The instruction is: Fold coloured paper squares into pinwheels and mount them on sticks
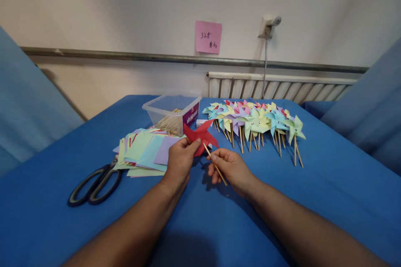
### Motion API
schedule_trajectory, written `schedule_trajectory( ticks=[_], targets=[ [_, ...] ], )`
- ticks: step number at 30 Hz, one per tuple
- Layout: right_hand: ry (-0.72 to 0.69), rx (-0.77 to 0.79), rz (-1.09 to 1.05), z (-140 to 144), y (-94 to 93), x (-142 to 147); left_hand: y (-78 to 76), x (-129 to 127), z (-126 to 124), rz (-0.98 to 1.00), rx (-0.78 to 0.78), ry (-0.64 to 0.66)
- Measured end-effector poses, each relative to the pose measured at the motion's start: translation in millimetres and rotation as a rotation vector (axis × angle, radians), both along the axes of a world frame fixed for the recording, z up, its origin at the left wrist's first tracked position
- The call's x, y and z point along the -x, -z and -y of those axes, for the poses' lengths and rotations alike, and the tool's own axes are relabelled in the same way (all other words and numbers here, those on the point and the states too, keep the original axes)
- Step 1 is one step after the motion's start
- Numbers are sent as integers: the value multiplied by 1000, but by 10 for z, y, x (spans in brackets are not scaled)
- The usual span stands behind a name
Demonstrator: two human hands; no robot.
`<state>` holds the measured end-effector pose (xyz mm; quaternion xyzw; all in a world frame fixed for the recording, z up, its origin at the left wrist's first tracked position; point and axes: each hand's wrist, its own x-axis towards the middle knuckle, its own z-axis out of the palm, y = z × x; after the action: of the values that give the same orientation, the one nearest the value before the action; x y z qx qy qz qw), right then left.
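My left hand [179,162] pinches a red paper pinwheel [201,134] by its lower edge, holding it just above the blue cloth. My right hand [230,168] grips a thin wooden stick [215,164] that slants up toward the back of the pinwheel; its upper tip meets the red paper. Both hands are close together at the middle of the table.
A stack of coloured paper squares [142,152] lies left of my hands, with black scissors [95,183] beside it. A clear plastic box [172,112] holding sticks stands behind. A row of finished pinwheels [255,123] lies at the right. The blue cloth [328,192] covers the table.
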<state>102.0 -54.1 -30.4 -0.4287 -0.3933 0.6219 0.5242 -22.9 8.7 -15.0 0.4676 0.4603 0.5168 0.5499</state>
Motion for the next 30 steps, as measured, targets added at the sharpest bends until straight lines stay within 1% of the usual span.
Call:
schedule_trajectory(
  ticks=[4,11,16,19,25,30],
  targets=[
    [-13,-6,25,0,3,5,-14,3,-7,-10,-3,-1],
    [-7,-21,34,-3,11,2,20,-17,25,-39,-1,40],
    [16,-22,31,4,3,2,37,-20,50,-71,-12,74],
    [30,-11,40,9,-12,5,35,-25,55,-57,1,73],
    [108,-2,26,3,-21,7,33,-30,62,-41,21,76],
    [121,3,13,-7,-17,11,44,-30,61,-59,22,81]
  ],
)
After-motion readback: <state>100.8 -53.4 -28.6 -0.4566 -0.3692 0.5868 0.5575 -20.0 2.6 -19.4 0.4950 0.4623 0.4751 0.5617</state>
